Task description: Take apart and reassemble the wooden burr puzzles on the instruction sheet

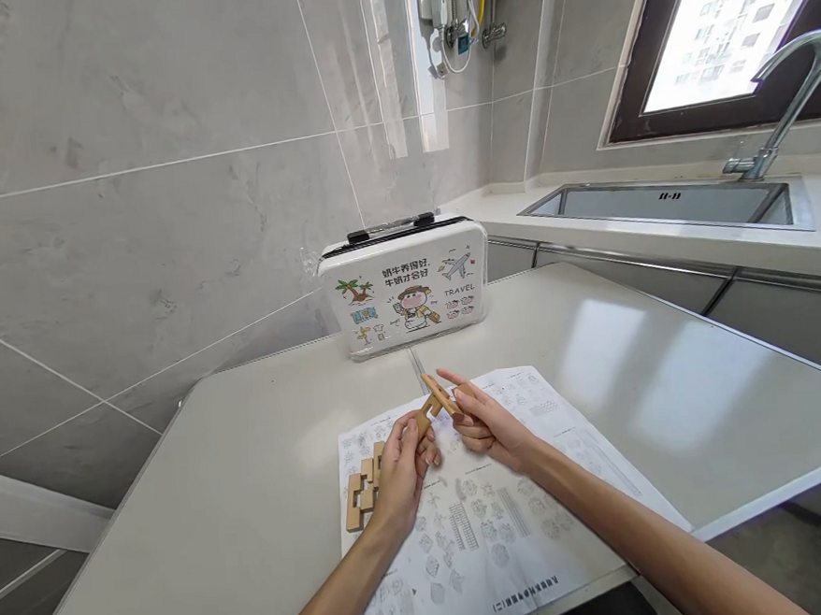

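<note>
My left hand (408, 458) is closed around the lower end of a notched wooden puzzle piece (425, 417). A second wooden puzzle piece (440, 394) is pinched in my right hand (485, 424), whose index finger points out past it. Both pieces meet at an angle above the printed sheet; whether they interlock I cannot tell. More notched wooden pieces (355, 502) lie on the sheet just left of my left hand, which partly covers them. The instruction sheet (498, 554) carries small diagrams and spreads under both hands.
A white case (410, 293) with cartoon prints and a black handle stands upright at the back of the grey table (253, 468). At the right are a counter with a sink (670, 205) and a tap (791, 112). A tiled wall rises behind.
</note>
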`<action>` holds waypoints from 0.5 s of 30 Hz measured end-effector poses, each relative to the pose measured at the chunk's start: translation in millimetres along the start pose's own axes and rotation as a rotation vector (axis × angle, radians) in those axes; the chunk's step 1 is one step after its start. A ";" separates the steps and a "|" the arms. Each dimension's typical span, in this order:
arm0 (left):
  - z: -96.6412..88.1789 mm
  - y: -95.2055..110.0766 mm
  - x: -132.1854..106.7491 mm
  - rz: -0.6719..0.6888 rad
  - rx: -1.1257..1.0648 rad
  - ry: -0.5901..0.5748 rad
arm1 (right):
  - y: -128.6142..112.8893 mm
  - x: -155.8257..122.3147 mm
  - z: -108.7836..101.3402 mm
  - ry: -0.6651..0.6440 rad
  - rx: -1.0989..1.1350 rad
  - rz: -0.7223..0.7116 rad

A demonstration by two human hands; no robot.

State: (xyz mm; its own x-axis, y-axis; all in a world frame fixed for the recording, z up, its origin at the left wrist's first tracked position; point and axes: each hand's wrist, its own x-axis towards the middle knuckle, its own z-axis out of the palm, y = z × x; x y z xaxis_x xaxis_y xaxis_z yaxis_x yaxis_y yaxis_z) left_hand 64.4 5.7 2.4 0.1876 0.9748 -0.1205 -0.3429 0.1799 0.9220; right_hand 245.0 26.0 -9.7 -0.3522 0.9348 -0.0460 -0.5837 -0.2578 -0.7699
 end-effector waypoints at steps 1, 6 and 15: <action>-0.1 0.1 -0.2 -0.014 -0.009 -0.004 | -0.2 -0.7 -0.5 -0.017 -0.014 0.007; -1.0 -2.7 -1.2 -0.050 -0.029 -0.040 | 2.4 -2.5 -1.7 -0.083 -0.118 0.040; -3.7 -11.8 -0.2 -0.052 -0.056 -0.100 | 8.7 -2.3 -2.0 -0.165 -0.200 0.082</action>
State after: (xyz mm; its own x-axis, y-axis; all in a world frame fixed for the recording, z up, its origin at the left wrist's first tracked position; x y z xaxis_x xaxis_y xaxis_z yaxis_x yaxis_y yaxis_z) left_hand 65.0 3.9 -9.8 0.2964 0.9465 -0.1278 -0.3806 0.2398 0.8931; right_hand 242.2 22.1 -17.6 -0.5167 0.8559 -0.0216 -0.3979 -0.2624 -0.8791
